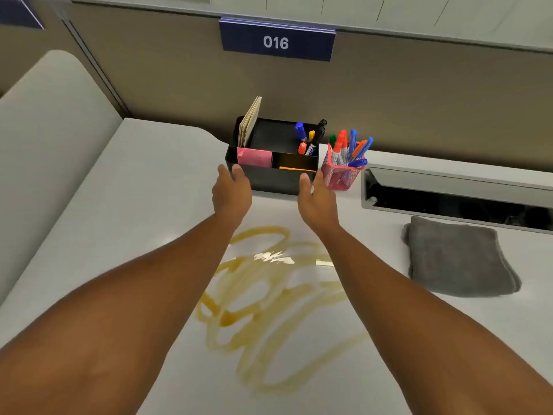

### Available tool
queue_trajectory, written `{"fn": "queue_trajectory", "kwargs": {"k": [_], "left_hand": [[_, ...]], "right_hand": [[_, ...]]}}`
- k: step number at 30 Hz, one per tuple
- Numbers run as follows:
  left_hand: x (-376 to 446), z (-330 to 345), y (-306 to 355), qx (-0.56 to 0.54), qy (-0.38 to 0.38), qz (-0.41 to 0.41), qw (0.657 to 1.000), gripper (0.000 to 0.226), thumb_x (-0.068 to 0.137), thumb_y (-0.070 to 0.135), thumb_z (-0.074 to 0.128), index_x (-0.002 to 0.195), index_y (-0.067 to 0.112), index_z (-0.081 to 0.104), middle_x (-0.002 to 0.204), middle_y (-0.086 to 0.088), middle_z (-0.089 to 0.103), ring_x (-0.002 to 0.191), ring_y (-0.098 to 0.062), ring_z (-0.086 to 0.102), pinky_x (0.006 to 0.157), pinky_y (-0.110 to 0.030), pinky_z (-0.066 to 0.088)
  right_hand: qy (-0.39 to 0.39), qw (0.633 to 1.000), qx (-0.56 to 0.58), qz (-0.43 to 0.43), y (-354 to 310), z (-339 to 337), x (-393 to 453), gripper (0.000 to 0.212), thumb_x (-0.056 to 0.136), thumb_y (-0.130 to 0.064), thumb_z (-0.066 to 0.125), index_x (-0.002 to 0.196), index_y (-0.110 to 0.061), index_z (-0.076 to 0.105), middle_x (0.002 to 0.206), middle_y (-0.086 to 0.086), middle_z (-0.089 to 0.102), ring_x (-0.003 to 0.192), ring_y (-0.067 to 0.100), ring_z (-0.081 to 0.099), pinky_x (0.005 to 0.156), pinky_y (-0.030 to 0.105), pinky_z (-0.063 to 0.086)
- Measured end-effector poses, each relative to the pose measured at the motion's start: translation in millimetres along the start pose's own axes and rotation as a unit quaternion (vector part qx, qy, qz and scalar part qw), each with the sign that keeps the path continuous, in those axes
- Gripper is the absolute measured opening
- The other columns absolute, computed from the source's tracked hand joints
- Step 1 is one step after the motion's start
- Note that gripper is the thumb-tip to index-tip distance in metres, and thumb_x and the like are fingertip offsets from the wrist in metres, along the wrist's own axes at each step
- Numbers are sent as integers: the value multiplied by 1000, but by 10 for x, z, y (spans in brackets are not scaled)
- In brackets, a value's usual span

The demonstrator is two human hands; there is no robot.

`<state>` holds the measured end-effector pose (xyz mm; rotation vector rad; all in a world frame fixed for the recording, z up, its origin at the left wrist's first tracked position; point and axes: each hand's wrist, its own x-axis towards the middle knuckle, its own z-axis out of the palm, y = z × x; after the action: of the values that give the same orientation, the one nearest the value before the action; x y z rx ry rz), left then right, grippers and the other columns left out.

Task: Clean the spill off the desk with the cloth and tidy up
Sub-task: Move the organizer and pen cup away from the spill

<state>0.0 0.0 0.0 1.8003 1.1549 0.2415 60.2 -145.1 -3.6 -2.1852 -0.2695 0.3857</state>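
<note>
The white desk (125, 187) bears a looping yellow spill (263, 298). Beyond the spill, the left hand (232, 191) and right hand (317, 199) reach with loose, straight fingers to either end of the black organizer (278, 178), gripping nothing. The grey cloth (457, 257) lies right of the spill.

Office cubicle workstation, grey fabric partition wall (149, 85) behind a white tabletop (134, 181), blue numbered plate reading 016 (276, 41) on the partition, black desk organiser (278, 178) with papers, sticky notes and markers, pink mesh pen cup (344, 172), recessed cable tray (454, 196).
</note>
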Motion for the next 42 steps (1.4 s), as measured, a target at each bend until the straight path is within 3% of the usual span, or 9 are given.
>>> {"fn": "queue_trajectory", "kwargs": {"k": [3,6,11,16,19,25,27,31,42], "left_hand": [[120,29,60,-17,27,-4,999,50,105,40,27,147,14,36,144,-10,49,130,-31,49,107,-41,41],[219,40,76,-45,45,-18,998,46,104,41,32,137,14,49,129,-8,59,117,-25,58,101,-37,46],[390,69,86,-123,32,-94,987,29,100,43,44,108,17,55,88,-1,60,74,-14,57,61,-21,44],[454,85,131,-168,29,-146,975,22,99,39,42,101,18,48,79,-1,52,68,-15,53,57,-21,42],[501,110,113,-123,33,-127,984,24,103,35,34,105,16,48,79,-3,51,69,-16,52,60,-21,42],[512,40,123,-37,39,-74,996,29,104,22,34,120,7,52,102,-14,61,89,-24,62,75,-28,54],[514,-43,122,-25,47,-69,996,29,103,20,39,122,5,55,112,-18,62,92,-27,63,78,-31,54],[561,-323,20,-31,99,-77,992,29,105,23,37,116,7,57,88,-7,54,59,-15,46,49,-18,34],[835,-1511,-600,-89,237,-137,958,29,101,27,43,116,8,59,87,-6,59,63,-14,52,57,-24,41]], "right_hand": [[35,998,40,14,1,23,106,51,104,-42,32,145,-12,37,129,8,55,118,24,54,83,28,42],[60,995,76,26,48,50,192,38,104,-42,33,107,-12,57,93,3,59,94,19,58,68,24,42],[118,988,79,61,65,61,344,31,101,-40,41,81,-20,53,75,-3,55,80,16,58,72,30,50],[157,983,54,80,-5,88,451,36,97,-29,47,61,-22,47,62,-3,51,66,15,54,58,24,45],[166,980,32,102,-65,78,503,33,94,-26,49,62,-19,48,63,-2,52,66,15,53,54,23,40],[138,980,-92,106,-229,-4,586,26,94,-22,50,99,-3,67,86,10,61,79,21,57,65,29,45],[138,979,-123,83,-289,5,538,24,94,-20,50,97,-3,67,83,9,60,77,20,56,65,28,44],[123,986,-115,16,-424,189,359,25,92,-16,48,78,-1,62,68,11,54,59,17,48,51,21,32],[35,998,-43,-34,-1074,1232,-130,25,92,-17,46,70,-7,53,58,3,42,52,12,42,45,21,24]]}}
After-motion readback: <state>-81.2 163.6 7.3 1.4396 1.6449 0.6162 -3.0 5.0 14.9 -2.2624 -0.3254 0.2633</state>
